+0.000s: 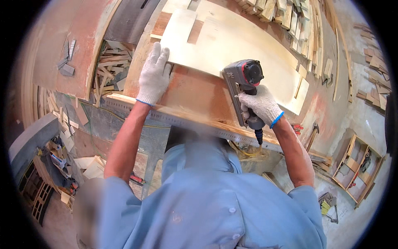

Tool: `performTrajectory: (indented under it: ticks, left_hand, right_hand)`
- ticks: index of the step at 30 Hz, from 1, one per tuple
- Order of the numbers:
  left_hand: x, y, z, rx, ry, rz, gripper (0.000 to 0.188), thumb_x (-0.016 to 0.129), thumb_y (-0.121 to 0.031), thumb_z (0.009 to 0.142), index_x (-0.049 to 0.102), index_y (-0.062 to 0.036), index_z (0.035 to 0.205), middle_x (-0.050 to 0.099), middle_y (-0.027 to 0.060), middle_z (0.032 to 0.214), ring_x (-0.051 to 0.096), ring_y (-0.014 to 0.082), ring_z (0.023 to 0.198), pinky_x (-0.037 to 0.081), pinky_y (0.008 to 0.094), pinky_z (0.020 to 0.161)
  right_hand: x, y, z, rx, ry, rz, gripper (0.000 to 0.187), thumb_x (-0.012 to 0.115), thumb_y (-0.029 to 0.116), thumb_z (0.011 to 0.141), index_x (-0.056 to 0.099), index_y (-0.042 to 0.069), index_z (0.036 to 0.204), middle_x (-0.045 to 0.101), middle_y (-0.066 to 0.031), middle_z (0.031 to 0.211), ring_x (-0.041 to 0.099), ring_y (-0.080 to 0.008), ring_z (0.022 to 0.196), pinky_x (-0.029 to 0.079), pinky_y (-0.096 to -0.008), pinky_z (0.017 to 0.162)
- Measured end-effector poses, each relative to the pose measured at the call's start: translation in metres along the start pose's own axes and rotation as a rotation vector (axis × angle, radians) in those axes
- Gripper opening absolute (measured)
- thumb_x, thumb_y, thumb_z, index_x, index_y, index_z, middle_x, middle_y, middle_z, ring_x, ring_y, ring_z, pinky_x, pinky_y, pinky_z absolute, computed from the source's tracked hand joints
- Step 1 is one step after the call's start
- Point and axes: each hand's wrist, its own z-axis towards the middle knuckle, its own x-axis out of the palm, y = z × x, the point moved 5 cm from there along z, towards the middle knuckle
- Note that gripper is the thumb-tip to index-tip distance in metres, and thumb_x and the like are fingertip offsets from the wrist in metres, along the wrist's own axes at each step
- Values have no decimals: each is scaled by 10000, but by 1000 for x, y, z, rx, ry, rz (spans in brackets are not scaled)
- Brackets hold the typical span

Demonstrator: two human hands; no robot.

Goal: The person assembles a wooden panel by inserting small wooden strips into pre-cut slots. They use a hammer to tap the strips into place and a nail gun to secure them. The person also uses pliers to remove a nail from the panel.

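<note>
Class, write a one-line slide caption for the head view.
Gloved right hand grips a fastener gun; gloved left hand lies at the edge of pale boards.

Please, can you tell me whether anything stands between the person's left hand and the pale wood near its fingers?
Nothing visible stands between the left hand and the pale wood; the fingers are right at its left edge. The nail gun, gripped by the right hand, is farther right, outside that gap.

scrap wood strips (pixel 111 63), hammer (pixel 312 137), wooden tray (pixel 344 157)
</note>
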Motion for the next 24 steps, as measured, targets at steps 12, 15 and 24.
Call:
performTrajectory:
  ticks: [12,15,24]
  left_hand:
    - [43,-106,-25,116,95,52,464,619,-133,910,627,-28,1362,549,278,1504,544,388,1412,362,517,1236]
    - [45,-102,-25,149,94,52,471,607,-111,900,627,-33,1364,552,278,1502,548,390,1410,362,516,1234]
    - [37,-66,-27,-96,13,-459,456,628,-24,978,624,-46,1433,634,210,1444,613,327,1349,438,441,1187]
  right_hand:
    - [-4,-15,-28,46,-21,104,192,673,196,951,637,15,900,608,-29,667,615,-122,538,516,-290,508]
    - [-6,-22,-23,7,-51,65,199,676,200,958,632,19,889,608,-26,668,613,-120,537,510,-290,500]
    - [21,12,-16,-44,16,35,253,693,258,936,661,9,905,626,-37,690,633,-126,597,518,-314,549]
